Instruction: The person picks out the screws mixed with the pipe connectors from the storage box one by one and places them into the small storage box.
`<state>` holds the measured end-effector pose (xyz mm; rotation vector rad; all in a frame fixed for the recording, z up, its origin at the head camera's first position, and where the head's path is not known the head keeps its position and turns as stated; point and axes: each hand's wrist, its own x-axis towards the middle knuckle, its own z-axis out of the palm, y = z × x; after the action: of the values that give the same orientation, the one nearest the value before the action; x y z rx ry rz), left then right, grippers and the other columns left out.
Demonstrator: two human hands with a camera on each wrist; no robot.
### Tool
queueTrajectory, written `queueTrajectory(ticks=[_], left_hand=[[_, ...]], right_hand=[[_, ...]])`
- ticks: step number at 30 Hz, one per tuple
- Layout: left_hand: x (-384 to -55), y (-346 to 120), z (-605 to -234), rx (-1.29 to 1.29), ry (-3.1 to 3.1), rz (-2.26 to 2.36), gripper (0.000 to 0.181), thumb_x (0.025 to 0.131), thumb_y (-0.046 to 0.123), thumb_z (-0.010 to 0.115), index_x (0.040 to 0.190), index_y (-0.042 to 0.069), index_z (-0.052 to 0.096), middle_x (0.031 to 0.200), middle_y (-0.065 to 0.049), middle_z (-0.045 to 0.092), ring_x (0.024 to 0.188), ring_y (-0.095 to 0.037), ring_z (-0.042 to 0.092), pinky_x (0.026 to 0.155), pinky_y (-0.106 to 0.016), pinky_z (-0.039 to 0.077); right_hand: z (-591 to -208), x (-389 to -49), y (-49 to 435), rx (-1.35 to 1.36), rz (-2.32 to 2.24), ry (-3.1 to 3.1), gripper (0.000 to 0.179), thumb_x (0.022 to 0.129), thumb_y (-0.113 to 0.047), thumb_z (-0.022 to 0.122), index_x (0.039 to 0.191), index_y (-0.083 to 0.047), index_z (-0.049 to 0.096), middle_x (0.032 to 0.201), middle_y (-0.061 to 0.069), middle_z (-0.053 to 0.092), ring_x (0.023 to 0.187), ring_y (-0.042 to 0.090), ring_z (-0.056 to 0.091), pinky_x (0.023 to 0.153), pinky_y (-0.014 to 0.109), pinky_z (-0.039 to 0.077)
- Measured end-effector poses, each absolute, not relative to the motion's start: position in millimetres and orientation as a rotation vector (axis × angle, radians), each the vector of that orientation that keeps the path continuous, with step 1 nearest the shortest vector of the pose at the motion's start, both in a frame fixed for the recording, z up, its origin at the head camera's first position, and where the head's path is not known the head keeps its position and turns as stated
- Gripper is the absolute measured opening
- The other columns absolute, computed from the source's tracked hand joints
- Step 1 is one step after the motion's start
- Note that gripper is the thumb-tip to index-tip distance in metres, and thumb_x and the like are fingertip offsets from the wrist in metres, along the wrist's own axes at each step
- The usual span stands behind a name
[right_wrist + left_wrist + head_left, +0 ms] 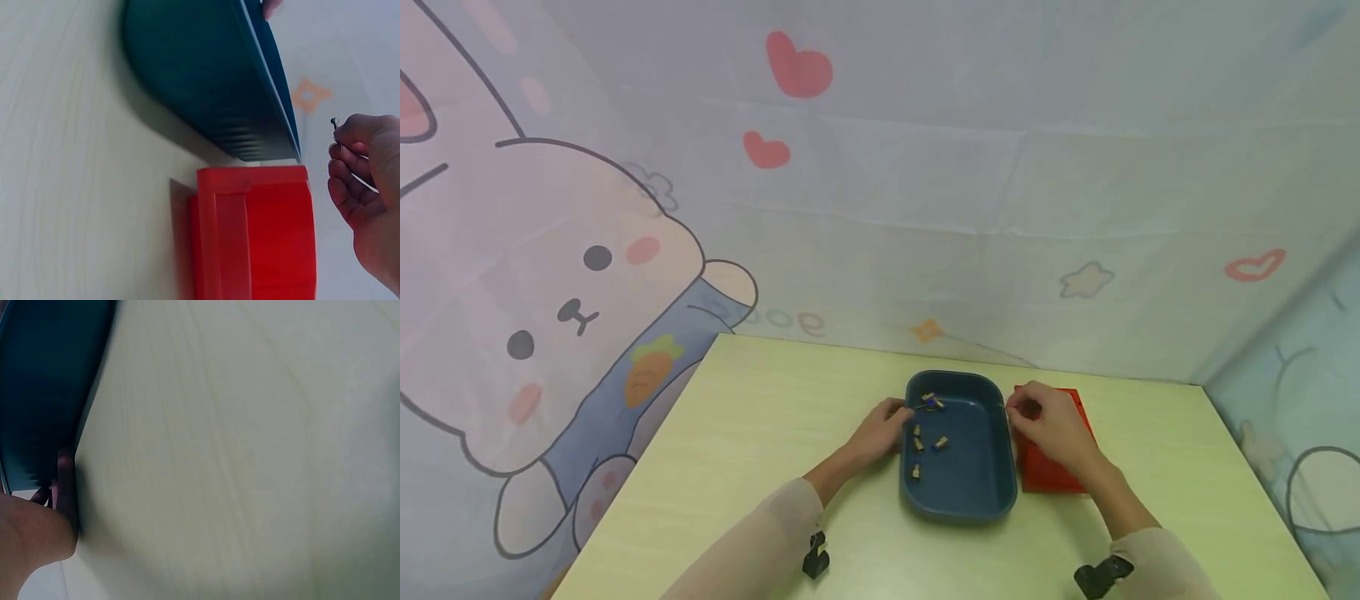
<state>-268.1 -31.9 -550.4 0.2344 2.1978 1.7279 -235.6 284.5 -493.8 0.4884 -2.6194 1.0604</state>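
Observation:
My left hand grips the left side of a dark blue plastic bin, its thumb over the rim and its fingers along the outer wall. Several small brass fittings, some with blue parts, lie along the bin's left half. Just past the opposite rim, my right hand is held above a red tray. Between thumb and forefinger it pinches a small screw-like metal piece with a round head, best seen in the right wrist view. The fingertips hide most of its shaft.
Red tray and blue bin stand side by side on a pale wood-grain table. Behind the table hangs a printed cloth with a rabbit and hearts. A dark cable loop shows at the right.

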Motion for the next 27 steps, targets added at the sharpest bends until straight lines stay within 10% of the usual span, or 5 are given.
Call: queueTrajectory(ticks=[27], left_hand=[[-268,-32,-553,0.237,2.207,1.733,0.054,0.111,0.039,0.049,0.152,0.005,0.051,0.149,-0.017,0.054,0.133,-0.034,0.057,0.094,-0.042,0.061]], right_hand=[[-496,-236,315,0.331,1.001,-2.664,0.008,0.094,-0.003,0.076,0.097,-0.01,0.073,0.088,0.002,0.069,0.08,0.019,0.062,0.072,0.025,0.055]])
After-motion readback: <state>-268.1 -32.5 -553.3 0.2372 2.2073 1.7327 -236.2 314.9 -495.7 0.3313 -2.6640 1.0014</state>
